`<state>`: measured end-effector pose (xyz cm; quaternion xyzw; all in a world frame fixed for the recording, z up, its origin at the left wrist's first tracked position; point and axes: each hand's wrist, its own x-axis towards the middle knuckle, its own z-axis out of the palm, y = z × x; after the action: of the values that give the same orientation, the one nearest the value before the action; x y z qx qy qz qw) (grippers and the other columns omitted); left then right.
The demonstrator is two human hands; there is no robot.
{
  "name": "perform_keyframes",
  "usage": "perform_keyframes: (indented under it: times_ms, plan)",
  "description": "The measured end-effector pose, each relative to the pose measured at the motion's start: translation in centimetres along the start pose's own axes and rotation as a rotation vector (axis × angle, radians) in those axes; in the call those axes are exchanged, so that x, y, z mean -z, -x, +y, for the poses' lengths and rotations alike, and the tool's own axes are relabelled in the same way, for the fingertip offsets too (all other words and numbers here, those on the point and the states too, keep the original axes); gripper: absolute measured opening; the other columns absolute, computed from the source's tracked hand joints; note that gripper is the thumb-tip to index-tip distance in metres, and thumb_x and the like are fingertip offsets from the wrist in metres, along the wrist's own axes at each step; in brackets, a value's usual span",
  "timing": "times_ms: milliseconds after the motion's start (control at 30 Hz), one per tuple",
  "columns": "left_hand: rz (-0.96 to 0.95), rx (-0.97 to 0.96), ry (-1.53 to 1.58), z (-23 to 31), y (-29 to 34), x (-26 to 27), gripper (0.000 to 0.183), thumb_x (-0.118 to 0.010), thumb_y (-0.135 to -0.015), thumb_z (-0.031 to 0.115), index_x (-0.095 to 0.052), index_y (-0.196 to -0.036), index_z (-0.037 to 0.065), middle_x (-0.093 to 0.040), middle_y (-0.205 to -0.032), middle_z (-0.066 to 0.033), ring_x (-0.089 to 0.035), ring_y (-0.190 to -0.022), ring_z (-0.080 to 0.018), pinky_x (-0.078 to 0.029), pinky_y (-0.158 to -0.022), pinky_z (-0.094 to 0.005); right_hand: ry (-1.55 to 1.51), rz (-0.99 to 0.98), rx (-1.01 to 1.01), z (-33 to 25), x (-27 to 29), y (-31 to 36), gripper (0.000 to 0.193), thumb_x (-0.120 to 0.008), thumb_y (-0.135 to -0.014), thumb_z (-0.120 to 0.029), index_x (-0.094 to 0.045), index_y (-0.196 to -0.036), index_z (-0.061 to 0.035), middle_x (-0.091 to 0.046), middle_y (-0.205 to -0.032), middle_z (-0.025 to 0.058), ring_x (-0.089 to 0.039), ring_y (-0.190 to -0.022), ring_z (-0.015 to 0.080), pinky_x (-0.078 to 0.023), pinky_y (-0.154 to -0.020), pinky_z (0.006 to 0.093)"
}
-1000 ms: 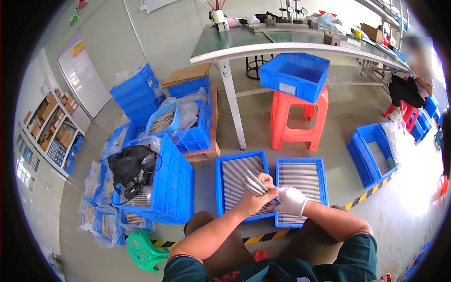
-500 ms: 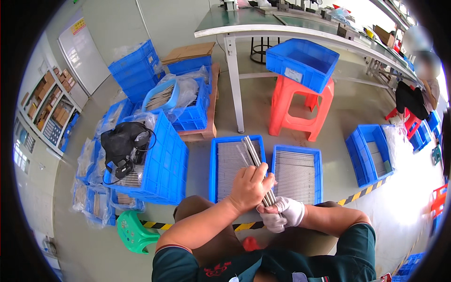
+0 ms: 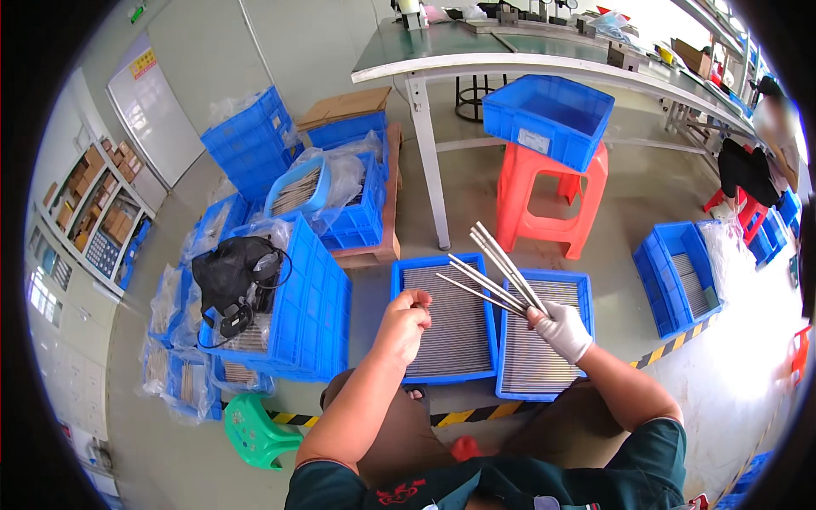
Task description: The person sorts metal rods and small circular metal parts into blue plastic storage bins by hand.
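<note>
In my right hand [image 3: 563, 330], which wears a white glove with bare fingertips, is a fanned bundle of several slim metal rods [image 3: 501, 272]. The rods point up and to the left above two shallow blue trays. My bare left hand [image 3: 403, 327] is held over the left edge of the left tray [image 3: 491, 331], its fingers curled and closed. No rod sticks out of it. That tray is lined with rows of metal rods [image 3: 446, 327]. Similar rods [image 3: 537, 361] fill the right tray [image 3: 589, 340], partly hidden by my right hand and the bundle.
A blue bin [image 3: 544, 119] sits on a red stool [image 3: 548, 208] beyond the trays. Left stand stacked blue crates [image 3: 310, 306] and a green stool [image 3: 255, 429]. A blue crate [image 3: 659, 280] stands at right. The workbench [image 3: 476, 61] and a seated person [image 3: 765, 157] are farther back.
My hands have separated. The left hand has let go of the bundle and moved left; the right hand has moved up and right with the rods, which are now fanned out.
</note>
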<state>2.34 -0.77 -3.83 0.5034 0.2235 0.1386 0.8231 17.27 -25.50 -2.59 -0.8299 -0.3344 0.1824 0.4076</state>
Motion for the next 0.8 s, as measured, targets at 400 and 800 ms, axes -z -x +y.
perform_keyframes:
  times_ms: [400,800]
  plan:
    - [-0.044,-0.065,0.165,2.6,1.6,-0.8,0.024,-0.055,-0.092,0.023,-0.055,-0.104,0.003,-0.064,-0.097,-0.0137,-0.062,-0.073,-0.0205,-0.049,-0.058,-0.0287,-0.140,-0.011,-0.122,-1.8,0.2,1.2,0.024,-0.064,-0.085,-0.023,-0.061,-0.084,0.0009,-0.052,-0.059,0.0094,-0.049,-0.054,0.0178,-0.043,-0.055,0.0335]
    - [-0.215,-0.093,0.117,3.2,2.1,-1.4,0.040,-0.050,-0.094,0.032,-0.052,-0.112,-0.003,-0.064,-0.096,-0.0151,-0.063,-0.068,-0.0182,-0.048,-0.057,-0.0272,0.104,0.079,0.083,-1.9,0.2,1.7,0.024,-0.067,-0.081,-0.024,-0.059,-0.079,-0.0022,-0.057,-0.067,0.0185,-0.056,-0.062,0.0351,-0.044,-0.057,0.0385]
